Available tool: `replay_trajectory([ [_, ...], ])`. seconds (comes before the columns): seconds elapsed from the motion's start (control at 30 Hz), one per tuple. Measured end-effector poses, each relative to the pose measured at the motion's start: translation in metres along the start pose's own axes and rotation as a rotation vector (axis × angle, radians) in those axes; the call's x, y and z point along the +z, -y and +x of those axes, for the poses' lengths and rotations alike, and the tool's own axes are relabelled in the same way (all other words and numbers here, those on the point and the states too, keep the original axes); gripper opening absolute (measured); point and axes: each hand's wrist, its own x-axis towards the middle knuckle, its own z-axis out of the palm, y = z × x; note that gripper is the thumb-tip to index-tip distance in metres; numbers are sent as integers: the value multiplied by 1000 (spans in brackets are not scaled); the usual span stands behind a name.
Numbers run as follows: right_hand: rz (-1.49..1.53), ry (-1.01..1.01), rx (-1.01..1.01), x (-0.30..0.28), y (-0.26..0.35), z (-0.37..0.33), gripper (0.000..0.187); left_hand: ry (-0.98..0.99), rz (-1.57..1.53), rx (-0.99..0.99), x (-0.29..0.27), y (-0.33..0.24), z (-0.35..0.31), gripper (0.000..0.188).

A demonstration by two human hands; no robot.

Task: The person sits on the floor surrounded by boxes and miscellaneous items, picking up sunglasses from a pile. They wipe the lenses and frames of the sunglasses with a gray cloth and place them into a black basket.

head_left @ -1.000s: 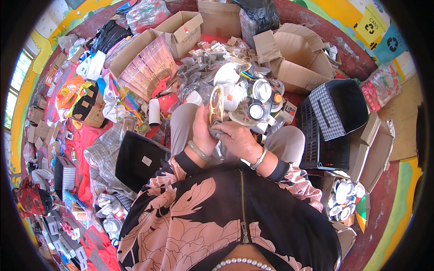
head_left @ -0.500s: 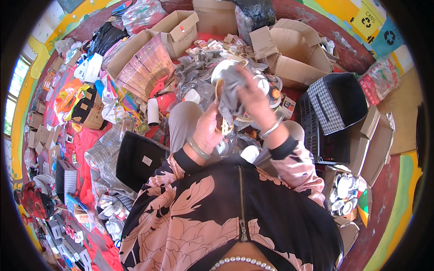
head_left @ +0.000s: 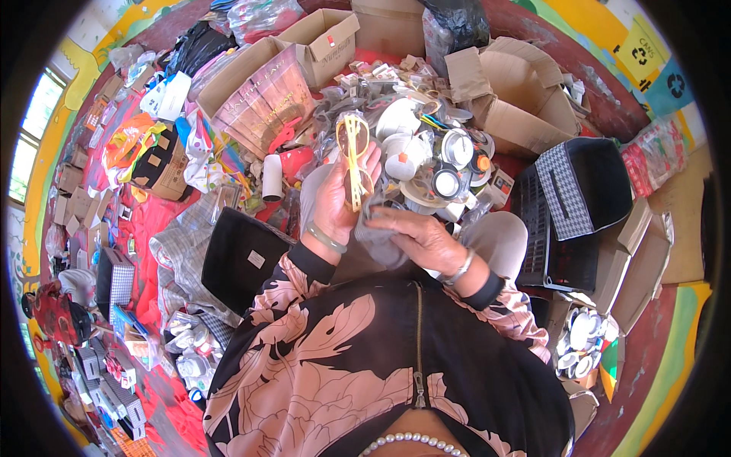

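Yellow-framed sunglasses (head_left: 353, 161) with brown lenses stand lengthwise along the palm and fingers of my left hand (head_left: 332, 207), which holds them above my lap. Just below them, my right hand (head_left: 426, 241) grips a soft grey cloth (head_left: 379, 238) between thumb and fingers. The cloth is partly blurred and hangs close to the lower end of the glasses. Beyond my hands lies a heap of small goods, with white round pieces (head_left: 397, 118) and a white-rimmed lid-like disc (head_left: 446, 183) near my right knee.
Open cardboard boxes (head_left: 525, 87) stand behind the heap. On the right sit a black crate (head_left: 533, 228) and a black bin with a checked band (head_left: 582, 186). A black fabric box (head_left: 244, 255) lies left of my lap. A white roll (head_left: 272, 177) is near my left knee.
My right hand has come down and toward me with the grey cloth, off the sunglasses. My left hand has tipped the sunglasses upright, so both lenses show.
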Motion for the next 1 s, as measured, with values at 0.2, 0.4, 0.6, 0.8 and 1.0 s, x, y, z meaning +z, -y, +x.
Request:
replay_trajectory([
  [0.2,271,-306,251,-67,46,15,44,59,-138,-116,2,-2,-3,45],
  [0.4,125,-531,59,-52,24,63,45,38,67,-119,33,16,-13,37],
  [0.6,-155,-244,-81,20,0,53,44,-97,36,35,10,-9,-13,34],
  [0.8,277,-119,573,17,-23,9,40,-375,164,443,-73,-134,-45,38],
  [1.0,538,-365,626,-1,-69,-18,41,-898,593,586,-195,-200,-221,23],
])
